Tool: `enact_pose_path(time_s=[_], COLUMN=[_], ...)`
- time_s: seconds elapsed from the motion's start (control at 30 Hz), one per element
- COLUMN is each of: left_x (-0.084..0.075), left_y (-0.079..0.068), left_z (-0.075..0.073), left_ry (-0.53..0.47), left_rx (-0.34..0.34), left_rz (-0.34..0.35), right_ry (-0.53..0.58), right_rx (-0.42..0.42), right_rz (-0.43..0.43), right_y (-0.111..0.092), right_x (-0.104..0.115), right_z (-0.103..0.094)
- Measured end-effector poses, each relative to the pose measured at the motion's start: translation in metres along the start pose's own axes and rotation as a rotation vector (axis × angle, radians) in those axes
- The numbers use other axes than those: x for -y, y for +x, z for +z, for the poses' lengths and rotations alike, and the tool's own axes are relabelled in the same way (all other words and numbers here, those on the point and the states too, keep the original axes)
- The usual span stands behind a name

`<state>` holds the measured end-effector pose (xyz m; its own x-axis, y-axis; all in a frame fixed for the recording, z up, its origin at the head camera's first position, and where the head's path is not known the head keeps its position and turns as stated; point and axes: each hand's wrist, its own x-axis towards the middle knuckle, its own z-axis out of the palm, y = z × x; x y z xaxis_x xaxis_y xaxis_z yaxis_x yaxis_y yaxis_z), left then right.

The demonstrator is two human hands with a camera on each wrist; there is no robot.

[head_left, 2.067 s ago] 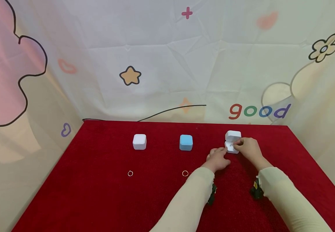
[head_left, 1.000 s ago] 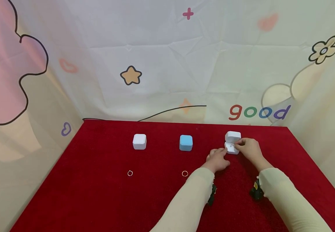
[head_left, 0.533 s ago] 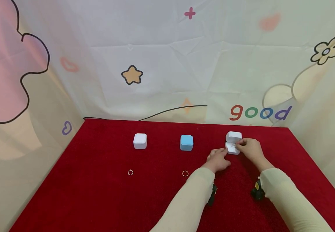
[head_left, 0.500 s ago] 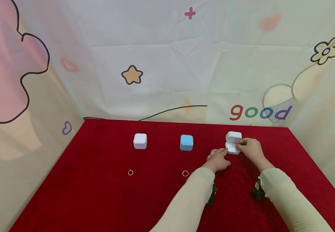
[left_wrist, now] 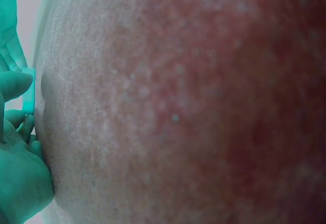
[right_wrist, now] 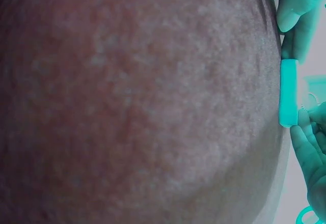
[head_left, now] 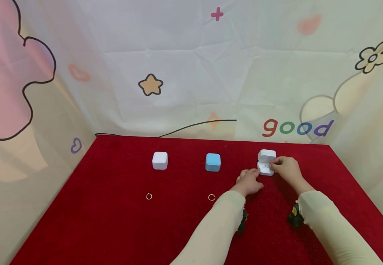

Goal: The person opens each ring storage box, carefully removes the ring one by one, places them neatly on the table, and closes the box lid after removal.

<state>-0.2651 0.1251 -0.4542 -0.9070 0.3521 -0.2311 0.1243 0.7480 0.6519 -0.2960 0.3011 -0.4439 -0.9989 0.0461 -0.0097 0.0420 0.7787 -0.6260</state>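
In the head view, a white ring box point(head_left: 266, 162) stands with its lid raised at the back right of the red table. A small ring point(head_left: 267, 166) sits at its cushion. My right hand point(head_left: 288, 171) reaches in from the right side, thumb and fingertips together, pinching at the ring's edge. My left hand point(head_left: 248, 182) rests its fingertips against the box's front left corner, its thumb held apart. The right wrist view shows the box front point(right_wrist: 289, 92) between both hands, with the ring point(right_wrist: 309, 101) above it, beside the right fingertips point(right_wrist: 304, 117).
A closed white box point(head_left: 160, 161) and a closed light-blue box point(head_left: 213, 162) stand in the same row to the left. In front of them lie two rings, one with a small stone point(head_left: 149, 196) and one plain ring point(head_left: 211, 197). A printed curtain point(head_left: 191, 73) hangs behind the table.
My right fingertips have shifted slightly to the right over the open box, and the ring shows more clearly. The left hand stays at the box corner. The head view has shifted a little.
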Motion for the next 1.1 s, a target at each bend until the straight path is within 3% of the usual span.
enact_pose_path(time_s=[0.7, 1.1], left_x=[-0.001, 0.001], left_y=[0.004, 0.012], left_z=[0.004, 0.016], left_ry=[-0.051, -0.021], left_rx=[-0.013, -0.096], left_rz=[-0.032, -0.047], right_ry=[0.010, 0.046], right_rx=[-0.017, 0.000], right_rz=[-0.037, -0.030], right_y=[-0.008, -0.017], right_x=[0.011, 0.016], right_z=[-0.014, -0.022])
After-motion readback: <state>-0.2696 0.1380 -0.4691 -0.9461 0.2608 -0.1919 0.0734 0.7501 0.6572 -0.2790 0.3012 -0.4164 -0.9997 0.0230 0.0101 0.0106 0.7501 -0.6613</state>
